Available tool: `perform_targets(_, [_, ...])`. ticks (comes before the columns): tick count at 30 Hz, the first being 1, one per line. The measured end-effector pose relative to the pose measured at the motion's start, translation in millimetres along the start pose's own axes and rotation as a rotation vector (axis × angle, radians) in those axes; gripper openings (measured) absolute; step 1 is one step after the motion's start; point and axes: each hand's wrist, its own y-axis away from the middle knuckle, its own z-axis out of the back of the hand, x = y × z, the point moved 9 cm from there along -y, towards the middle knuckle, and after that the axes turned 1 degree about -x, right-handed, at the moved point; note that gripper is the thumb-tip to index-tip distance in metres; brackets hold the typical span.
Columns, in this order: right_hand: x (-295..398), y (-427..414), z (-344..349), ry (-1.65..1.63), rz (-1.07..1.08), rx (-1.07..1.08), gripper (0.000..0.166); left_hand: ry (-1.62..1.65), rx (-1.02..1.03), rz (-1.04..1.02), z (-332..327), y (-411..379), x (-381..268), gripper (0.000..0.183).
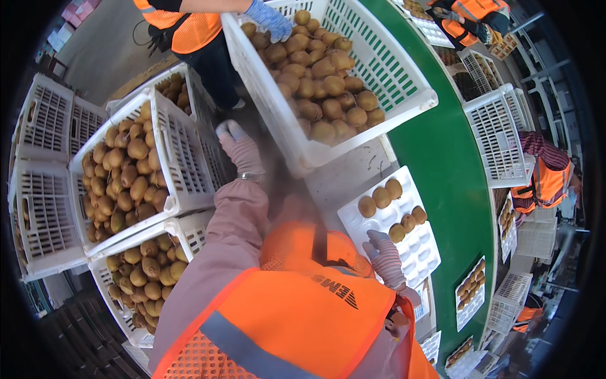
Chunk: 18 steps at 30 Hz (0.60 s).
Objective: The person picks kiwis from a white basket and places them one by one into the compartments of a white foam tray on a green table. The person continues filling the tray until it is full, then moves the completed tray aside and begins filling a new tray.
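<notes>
My left hand [240, 149], in a striped knit glove, is held out between the stacked crates and the big white plastic crate [303, 158]. Nothing shows in it, though its palm is hidden. Brown kiwifruit [323, 85] fill much of that crate. My right hand [386, 259], gloved too, is at the left edge of a white moulded fruit tray [352, 208], fingers apart and nothing seen in them. Three kiwifruit [381, 197] sit in one row of the tray and three more [408, 222] in another, close to my right fingertips. A second white tray [419, 253] adjoins it.
Stacked white crates of kiwifruit [125, 177] stand at my left. A green conveyor belt [454, 175] runs along my right, carrying a part-filled tray [470, 293]. A co-worker's blue-gloved hand [272, 19] reaches into the big crate. Other people in orange vests [549, 184] stand across the belt.
</notes>
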Motion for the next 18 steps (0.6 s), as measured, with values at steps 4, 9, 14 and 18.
perform_targets(4, [35.2, -27.4, 18.9, -0.073, 0.130, -0.085, 0.037, 0.452, 0.294, -0.392, -11.5, -27.6, -189.2, 0.016])
perform_targets(9, [77.0, -61.8, 53.4, -0.139, 0.284, -0.271, 0.028, 0.023, 1.291, -1.101, -158.7, 55.3, -299.5, 0.019])
perform_targets(14, [99.9, -81.9, 74.2, -0.280, 0.325, -0.370, 0.028, -0.743, 1.643, -1.932, -244.6, 142.8, -178.5, 0.015])
perform_targets(18, [108.1, -86.3, 88.0, -0.313, 0.283, -0.440, 0.028, -0.634, 1.510, -2.192, -261.1, 165.1, -119.6, 0.010])
